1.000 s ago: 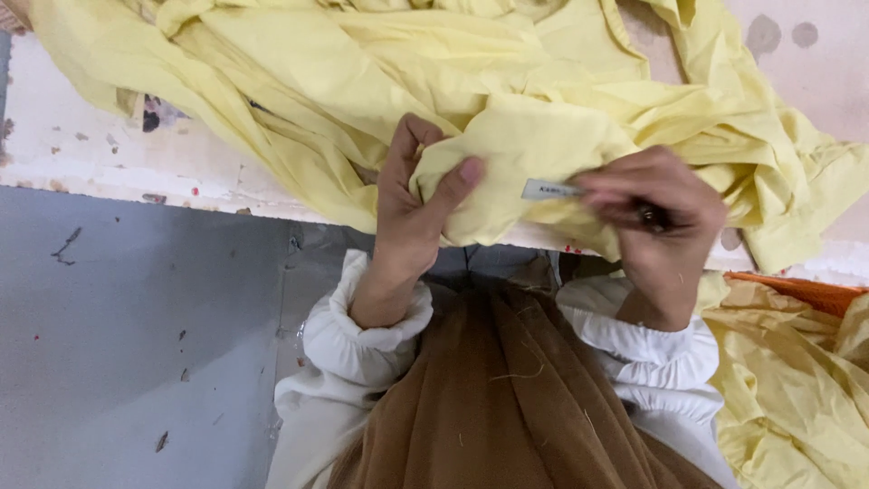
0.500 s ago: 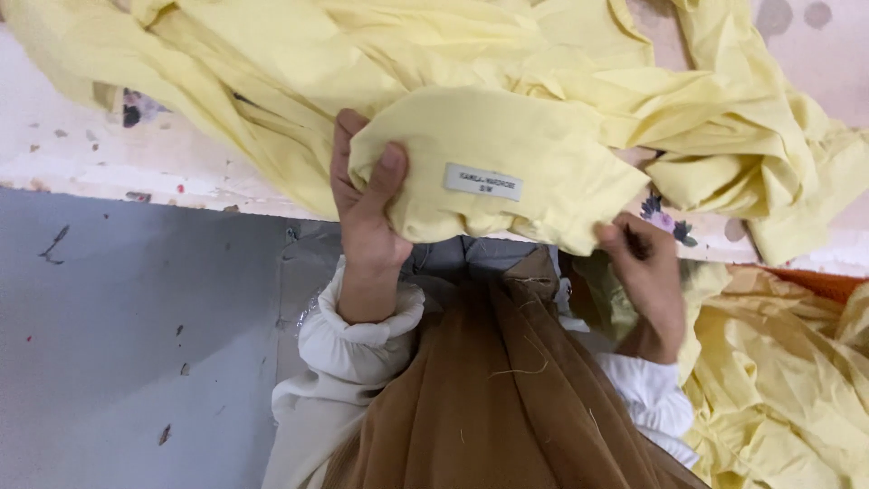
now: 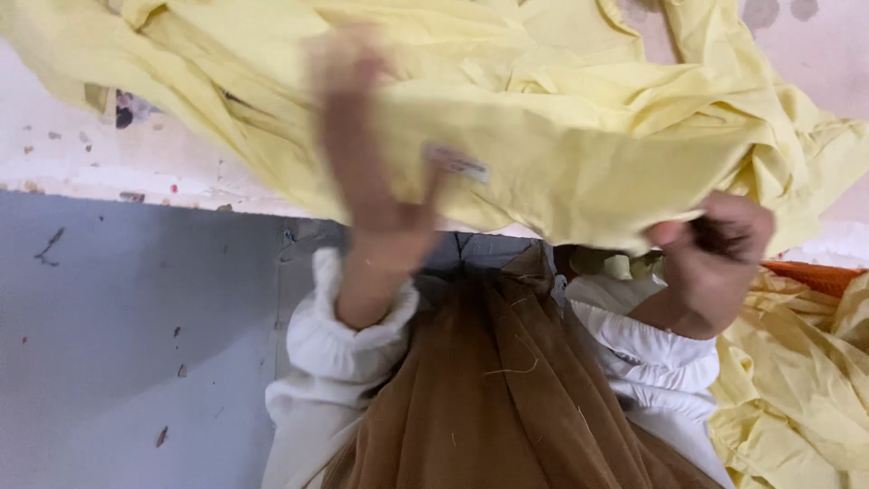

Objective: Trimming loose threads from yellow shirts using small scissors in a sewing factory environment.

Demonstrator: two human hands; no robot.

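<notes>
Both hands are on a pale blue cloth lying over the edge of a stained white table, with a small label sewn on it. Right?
Not quite: the head view shows the cloth is pale yellow, not blue. The rest holds: left hand and right hand are on it, it lies over the edge of the stained white table, and a small label is sewn on.
</notes>
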